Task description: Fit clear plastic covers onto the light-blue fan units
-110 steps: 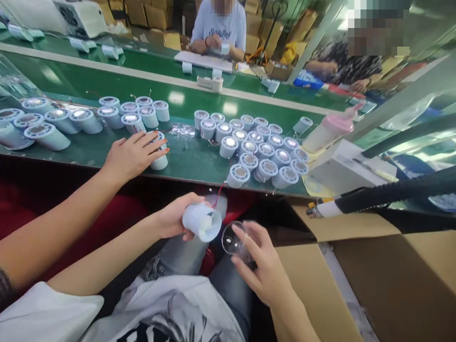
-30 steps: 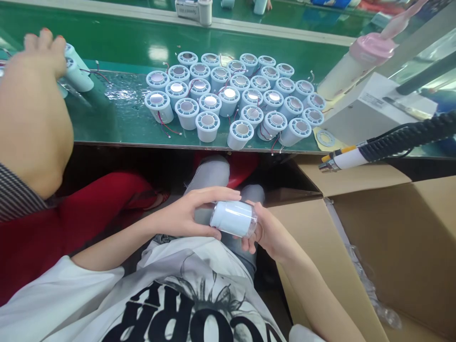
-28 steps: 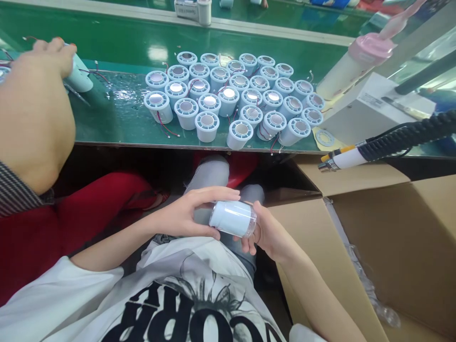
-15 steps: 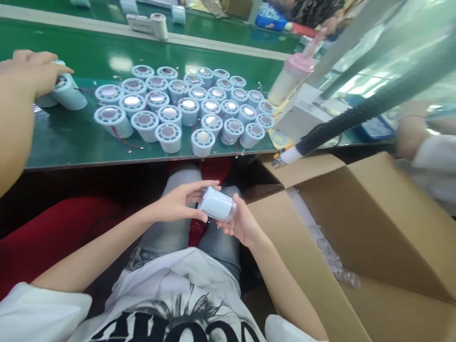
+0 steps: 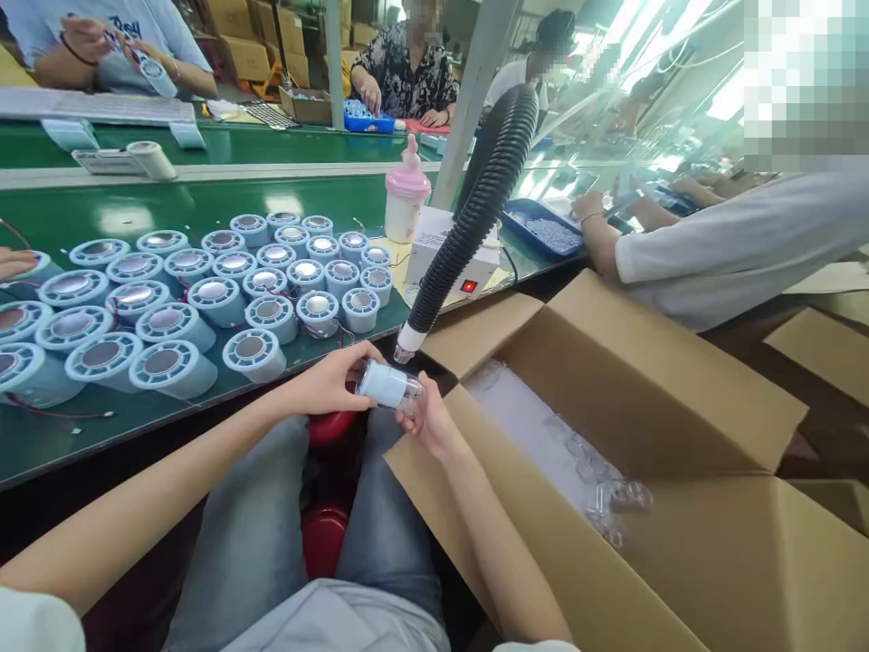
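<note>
- Held over the lap, just off the bench's near edge: a pale blue cylinder [image 5: 385, 384] lying on its side, its right end fitted with a clear cap [image 5: 409, 396].
- Left hand [image 5: 329, 383] closed around the cylinder's left end, fingers curled over the top, thumb under.
- Right hand [image 5: 429, 418] closed on the clear cap from below and the right, fingertips wrapped around its end.
- Directly above the held piece, nearly touching it: white nozzle [image 5: 408, 340] of a black ribbed hose [image 5: 479, 205] slanting down from the upper right, crossing in front of a white box with a red switch [image 5: 456, 255].
- On the green bench [image 5: 81, 433] near its front edge, left of the hands: a crowd of matching pale blue cylinders [image 5: 204, 299] standing upright, packed rim to rim, thin red wires trailing among them.
- Behind the white box, toward the bench's far side: a bottle with a pink top [image 5: 405, 201].
- At the bench's left edge: fingertips of another person's hand [image 5: 14, 263], resting against a cylinder.
- To the right of the hands, close against the right forearm: an open cardboard box [image 5: 679, 426], flaps spread, clear caps in plastic [image 5: 597, 480] lying inside.
- Beyond the box, at the bench's right end: a co-worker's white sleeve [image 5: 733, 244], forearm reaching toward a blue tray [image 5: 543, 231].
- Across the far bench: more people seated, hands busy on small parts.
</note>
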Available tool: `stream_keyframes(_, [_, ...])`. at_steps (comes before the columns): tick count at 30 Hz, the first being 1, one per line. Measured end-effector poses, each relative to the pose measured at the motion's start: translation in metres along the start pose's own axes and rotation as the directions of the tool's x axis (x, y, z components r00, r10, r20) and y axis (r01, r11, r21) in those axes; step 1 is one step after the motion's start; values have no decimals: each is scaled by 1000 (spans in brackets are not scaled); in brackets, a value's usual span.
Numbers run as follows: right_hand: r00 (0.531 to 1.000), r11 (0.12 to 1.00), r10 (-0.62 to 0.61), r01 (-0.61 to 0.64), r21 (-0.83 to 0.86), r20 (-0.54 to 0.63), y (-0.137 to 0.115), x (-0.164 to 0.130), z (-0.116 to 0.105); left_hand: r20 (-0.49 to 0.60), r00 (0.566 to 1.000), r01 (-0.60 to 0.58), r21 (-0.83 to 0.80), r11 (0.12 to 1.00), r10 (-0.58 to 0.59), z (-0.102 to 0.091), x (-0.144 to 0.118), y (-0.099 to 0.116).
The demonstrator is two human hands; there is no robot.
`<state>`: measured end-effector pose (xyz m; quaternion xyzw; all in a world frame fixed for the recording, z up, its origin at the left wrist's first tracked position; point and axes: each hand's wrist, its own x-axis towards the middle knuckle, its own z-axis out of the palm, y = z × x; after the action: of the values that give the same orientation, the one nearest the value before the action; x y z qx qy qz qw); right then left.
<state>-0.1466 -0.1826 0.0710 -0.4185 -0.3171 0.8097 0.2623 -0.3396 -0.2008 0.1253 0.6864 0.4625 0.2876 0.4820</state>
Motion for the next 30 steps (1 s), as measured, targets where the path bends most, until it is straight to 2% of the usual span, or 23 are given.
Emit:
stream_keyframes(3, [1000,999,26,-26,-38,2,-1,-13,1,-68,994,-71,247,966,91,9,-17,8])
stream_keyframes(5, [999,998,43,-42,-55,12,-2,-24,2,-45,983,-150,364,919,178,12,-30,13])
stream_keyframes(8, [996,995,74,-70,-76,46,-5,-41,4,28,960,-263,423,867,278,13,-47,20])
stream_keyframes(14, [984,991,106,-91,-102,146,-9,-63,11,116,950,-312,428,848,291,11,-70,31])
stream_keyframes(23, [983,984,124,-104,-147,136,-6,-75,20,162,937,-348,386,854,309,19,-90,42])
stream_keyframes(26, [978,979,153,-130,-159,142,-7,-77,24,133,937,-350,358,866,324,20,-93,41])
stream_keyframes(30, [975,978,167,-145,-148,150,-9,-80,27,30,936,-341,318,885,350,22,-93,32])
